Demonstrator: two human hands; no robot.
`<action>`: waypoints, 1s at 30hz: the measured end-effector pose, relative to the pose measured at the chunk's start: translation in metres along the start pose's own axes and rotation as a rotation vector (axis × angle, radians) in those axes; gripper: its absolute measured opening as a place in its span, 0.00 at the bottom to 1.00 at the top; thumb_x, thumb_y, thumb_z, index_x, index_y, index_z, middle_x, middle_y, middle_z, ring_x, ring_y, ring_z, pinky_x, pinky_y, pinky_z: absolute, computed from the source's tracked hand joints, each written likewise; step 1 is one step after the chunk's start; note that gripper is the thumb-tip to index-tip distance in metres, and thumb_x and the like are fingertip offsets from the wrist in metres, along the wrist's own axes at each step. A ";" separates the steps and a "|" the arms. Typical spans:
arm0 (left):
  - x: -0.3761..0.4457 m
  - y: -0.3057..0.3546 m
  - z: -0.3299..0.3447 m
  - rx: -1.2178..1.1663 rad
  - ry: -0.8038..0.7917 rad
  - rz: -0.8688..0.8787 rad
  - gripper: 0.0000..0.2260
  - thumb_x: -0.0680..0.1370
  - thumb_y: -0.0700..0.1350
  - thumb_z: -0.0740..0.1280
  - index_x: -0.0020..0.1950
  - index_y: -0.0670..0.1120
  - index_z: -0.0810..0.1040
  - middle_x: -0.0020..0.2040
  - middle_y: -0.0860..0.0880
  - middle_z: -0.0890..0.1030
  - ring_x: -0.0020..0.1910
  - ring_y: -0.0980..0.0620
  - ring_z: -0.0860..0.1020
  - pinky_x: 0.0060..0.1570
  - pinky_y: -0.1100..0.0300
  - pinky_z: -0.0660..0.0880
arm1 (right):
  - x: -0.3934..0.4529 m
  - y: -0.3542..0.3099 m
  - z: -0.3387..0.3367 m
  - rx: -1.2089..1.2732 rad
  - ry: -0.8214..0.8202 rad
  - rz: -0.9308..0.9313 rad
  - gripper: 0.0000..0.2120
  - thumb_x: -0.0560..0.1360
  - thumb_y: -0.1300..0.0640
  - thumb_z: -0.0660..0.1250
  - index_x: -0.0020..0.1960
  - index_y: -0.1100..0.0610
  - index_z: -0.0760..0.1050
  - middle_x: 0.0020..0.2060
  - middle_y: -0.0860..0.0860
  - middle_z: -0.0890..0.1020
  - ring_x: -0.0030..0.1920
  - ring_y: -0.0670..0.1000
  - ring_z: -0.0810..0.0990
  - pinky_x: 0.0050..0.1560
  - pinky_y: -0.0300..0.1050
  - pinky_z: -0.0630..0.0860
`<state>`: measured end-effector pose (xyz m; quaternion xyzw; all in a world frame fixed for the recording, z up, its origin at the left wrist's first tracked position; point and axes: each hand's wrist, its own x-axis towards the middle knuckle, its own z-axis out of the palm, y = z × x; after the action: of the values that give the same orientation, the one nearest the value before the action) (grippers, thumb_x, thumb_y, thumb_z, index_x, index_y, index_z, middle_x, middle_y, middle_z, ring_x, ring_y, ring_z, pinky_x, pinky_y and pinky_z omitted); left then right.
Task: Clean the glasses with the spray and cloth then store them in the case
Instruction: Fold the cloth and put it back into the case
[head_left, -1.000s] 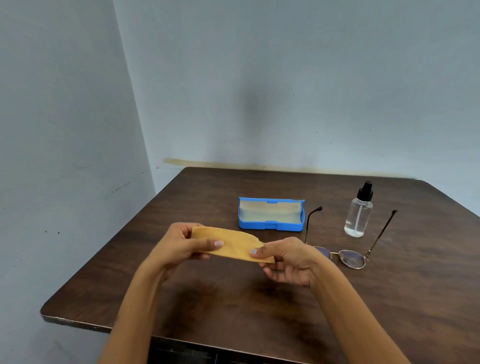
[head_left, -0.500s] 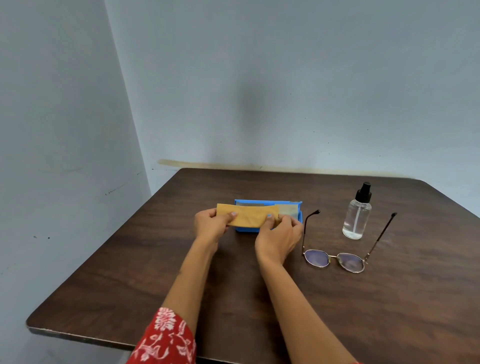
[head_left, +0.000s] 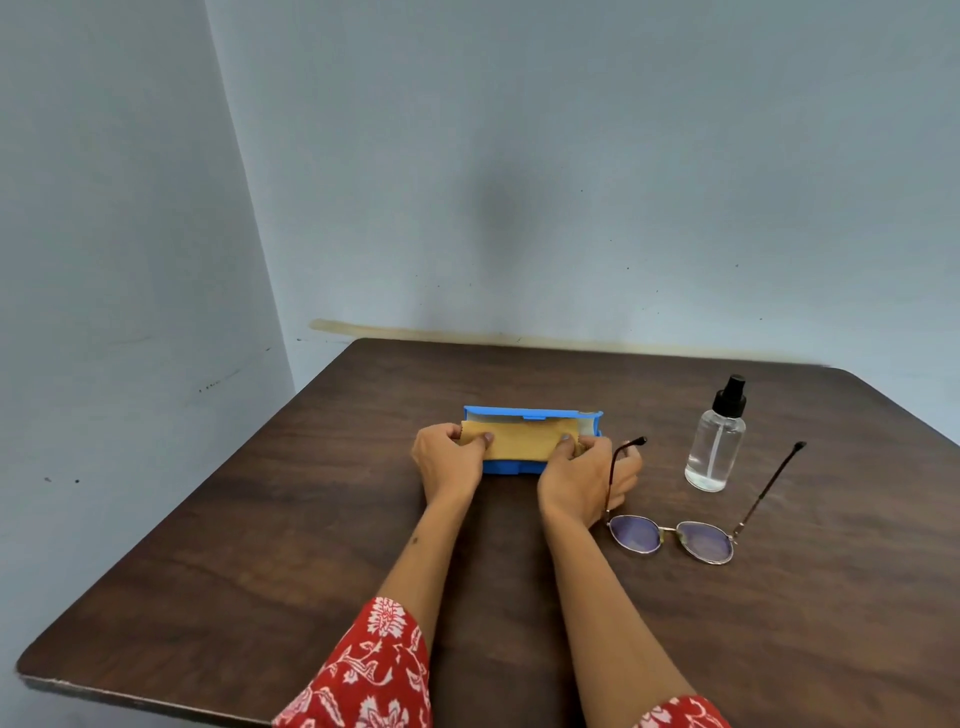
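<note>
The left hand pinches the left end of a folded tan microfibre cloth, thumb on top and fingers curled beneath, while the right hand pinches its right end the same way; together they hold the cloth stretched over the open blue rectangular glasses case, whose raised lid edge shows just beyond the knuckles and whose front wall sits between the two wrists. Whether the cloth already rests inside the case or only lies across its rim cannot be told. Just right of the right hand lie the thin metal-framed round glasses, lenses down toward the person and temples open, the nearer temple tip crossing in front of that hand's outer fingers. Farther right, past the glasses, stands a clear plastic spray bottle with a black pump top, upright and apart from the frames. All sit on a dark brown wooden table, with bare surface left of the left hand and nearer the person. Red floral sleeves cover the forearms at the near edge.
</note>
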<state>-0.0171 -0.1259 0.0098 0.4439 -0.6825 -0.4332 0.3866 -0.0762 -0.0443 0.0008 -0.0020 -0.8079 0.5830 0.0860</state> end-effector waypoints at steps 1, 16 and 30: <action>0.000 0.000 0.000 0.004 -0.001 0.014 0.11 0.69 0.45 0.75 0.32 0.44 0.75 0.42 0.48 0.79 0.50 0.50 0.75 0.41 0.63 0.67 | 0.002 0.001 0.000 0.008 -0.004 0.005 0.08 0.76 0.55 0.65 0.53 0.58 0.75 0.69 0.54 0.61 0.67 0.54 0.63 0.65 0.49 0.61; 0.004 -0.008 0.007 0.064 0.017 0.086 0.10 0.69 0.41 0.75 0.48 0.41 0.83 0.47 0.48 0.81 0.41 0.60 0.72 0.41 0.69 0.68 | 0.016 0.007 0.004 0.035 0.026 0.020 0.05 0.72 0.61 0.70 0.47 0.58 0.78 0.62 0.53 0.70 0.59 0.52 0.73 0.61 0.50 0.70; 0.005 -0.013 0.011 0.069 0.044 0.107 0.11 0.69 0.35 0.70 0.45 0.46 0.73 0.46 0.50 0.76 0.47 0.54 0.73 0.42 0.61 0.70 | 0.011 0.009 0.002 -0.049 0.035 -0.089 0.09 0.75 0.61 0.61 0.55 0.59 0.72 0.55 0.57 0.75 0.55 0.56 0.72 0.54 0.48 0.66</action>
<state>-0.0249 -0.1305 -0.0048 0.4291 -0.7111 -0.3784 0.4087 -0.0886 -0.0416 -0.0069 0.0215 -0.8196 0.5585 0.1258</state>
